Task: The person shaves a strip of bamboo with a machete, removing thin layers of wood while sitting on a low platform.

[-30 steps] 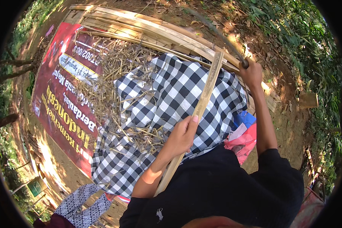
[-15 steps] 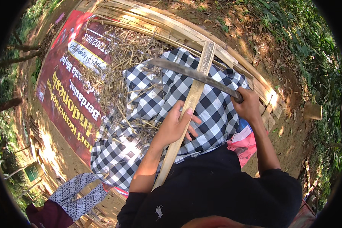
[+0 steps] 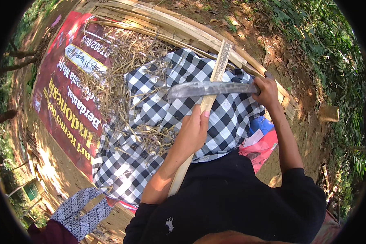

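Note:
My left hand (image 3: 194, 130) is closed around a long pale wooden or bamboo slat (image 3: 220, 67), which slants from beside my body up toward the far side. In my right hand (image 3: 266, 92) is the handle of a machete (image 3: 215, 88). Its broad grey blade lies across the slat just above my left hand, pointing left, with the flat side showing. Below both hands spreads a black-and-white checked cloth (image 3: 232, 122), partly covered by straw-like shavings (image 3: 114, 73).
A dark red printed banner (image 3: 57, 101) lies to the left. Several pale strips (image 3: 166, 20) are stacked along the far edge. Blue and pink sheeting (image 3: 264, 148) shows by my right side. At lower left is another person in patterned trousers (image 3: 77, 209). A cut stump (image 3: 328, 113) stands right.
The machete blade has turned from a slanted, edge-on pose to nearly level with its flat side visible, and dropped toward my left hand. My left fingers have closed around the slat.

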`<action>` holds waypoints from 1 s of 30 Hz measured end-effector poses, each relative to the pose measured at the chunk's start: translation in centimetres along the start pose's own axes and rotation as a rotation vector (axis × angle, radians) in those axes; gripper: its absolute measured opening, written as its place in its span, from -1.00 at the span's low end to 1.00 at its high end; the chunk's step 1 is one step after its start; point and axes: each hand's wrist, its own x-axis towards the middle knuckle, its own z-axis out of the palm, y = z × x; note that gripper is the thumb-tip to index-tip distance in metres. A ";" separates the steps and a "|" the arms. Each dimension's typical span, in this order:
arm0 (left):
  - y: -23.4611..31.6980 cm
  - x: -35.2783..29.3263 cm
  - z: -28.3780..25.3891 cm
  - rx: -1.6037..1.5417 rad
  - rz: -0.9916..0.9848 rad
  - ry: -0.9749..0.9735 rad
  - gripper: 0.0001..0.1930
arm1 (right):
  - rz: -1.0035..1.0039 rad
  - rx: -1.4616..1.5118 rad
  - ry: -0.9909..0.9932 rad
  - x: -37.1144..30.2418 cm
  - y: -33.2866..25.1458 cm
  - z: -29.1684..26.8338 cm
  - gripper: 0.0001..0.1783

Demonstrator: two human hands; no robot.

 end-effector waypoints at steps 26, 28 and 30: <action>0.3 1.9 -0.8 -0.626 -0.282 -0.228 -0.54 | 0.109 0.124 0.057 -1.9 -8.5 -2.8 -0.83; 0.6 1.8 0.0 -0.597 -0.237 -0.207 -0.55 | 0.096 0.116 0.057 -1.5 -8.0 -2.7 -0.79; 0.3 1.7 0.6 -0.546 -0.169 -0.198 -0.55 | 0.080 0.132 0.059 -1.0 -8.4 -2.7 -0.78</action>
